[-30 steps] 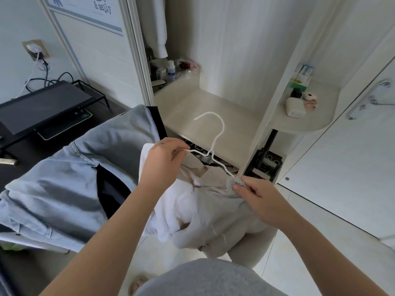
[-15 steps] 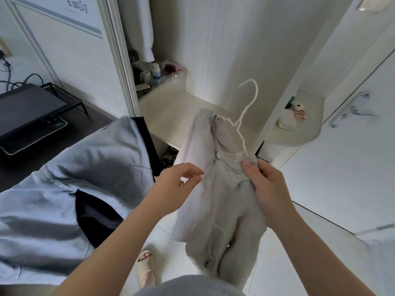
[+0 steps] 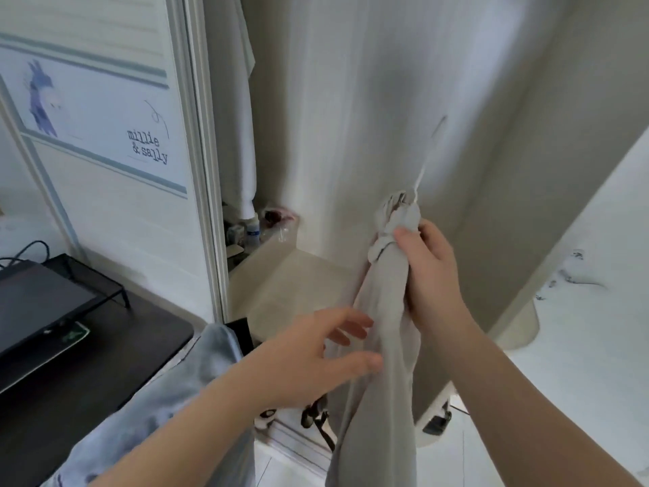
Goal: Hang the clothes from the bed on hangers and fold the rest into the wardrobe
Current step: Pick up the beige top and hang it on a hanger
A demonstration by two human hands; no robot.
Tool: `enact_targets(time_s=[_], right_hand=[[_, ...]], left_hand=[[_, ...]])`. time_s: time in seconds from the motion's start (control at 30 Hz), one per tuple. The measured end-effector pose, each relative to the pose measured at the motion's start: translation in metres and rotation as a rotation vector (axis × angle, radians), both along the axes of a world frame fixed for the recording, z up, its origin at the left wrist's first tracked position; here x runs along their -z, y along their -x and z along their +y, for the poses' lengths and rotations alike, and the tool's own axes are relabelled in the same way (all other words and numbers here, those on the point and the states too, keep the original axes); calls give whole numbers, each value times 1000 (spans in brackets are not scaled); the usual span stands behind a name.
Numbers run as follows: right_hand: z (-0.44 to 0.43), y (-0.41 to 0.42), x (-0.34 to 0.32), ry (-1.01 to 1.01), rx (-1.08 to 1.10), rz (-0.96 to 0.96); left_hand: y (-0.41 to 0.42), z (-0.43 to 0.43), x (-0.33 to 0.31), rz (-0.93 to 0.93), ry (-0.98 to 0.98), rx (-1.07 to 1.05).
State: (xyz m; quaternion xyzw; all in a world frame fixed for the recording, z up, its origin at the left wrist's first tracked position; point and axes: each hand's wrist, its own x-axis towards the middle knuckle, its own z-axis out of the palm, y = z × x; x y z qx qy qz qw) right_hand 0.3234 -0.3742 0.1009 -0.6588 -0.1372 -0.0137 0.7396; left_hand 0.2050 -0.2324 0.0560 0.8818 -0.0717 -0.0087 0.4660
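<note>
A pale beige garment (image 3: 379, 381) hangs bunched on a thin white hanger (image 3: 423, 170), whose hook is blurred against the wardrobe's back wall. My right hand (image 3: 426, 272) grips the garment's gathered top just below the hook and holds it up inside the open wardrobe (image 3: 351, 100). My left hand (image 3: 312, 356) is lower and to the left, fingers spread and relaxed, touching the hanging cloth's side. A light blue garment (image 3: 182, 409) with a black part is draped over my left forearm.
A white garment (image 3: 235, 110) hangs at the wardrobe's left. Small bottles (image 3: 253, 233) sit on its light shelf (image 3: 291, 290). A dark desk (image 3: 87, 363) with a black monitor (image 3: 38, 307) stands left. A rounded side shelf (image 3: 519, 328) lies to the right.
My right hand has raised the hanger and beige garment higher into the wardrobe. The cloth now hangs straighter and bunched. My left hand dropped to its side, fingers spread.
</note>
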Motion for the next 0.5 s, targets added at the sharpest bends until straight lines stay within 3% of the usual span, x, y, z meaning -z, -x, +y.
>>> enact_targets(time_s=[0.5], right_hand=[[135,-120,-201,-115,-5,-469]], left_hand=[[-134,119,-158,-487,-151,-222]])
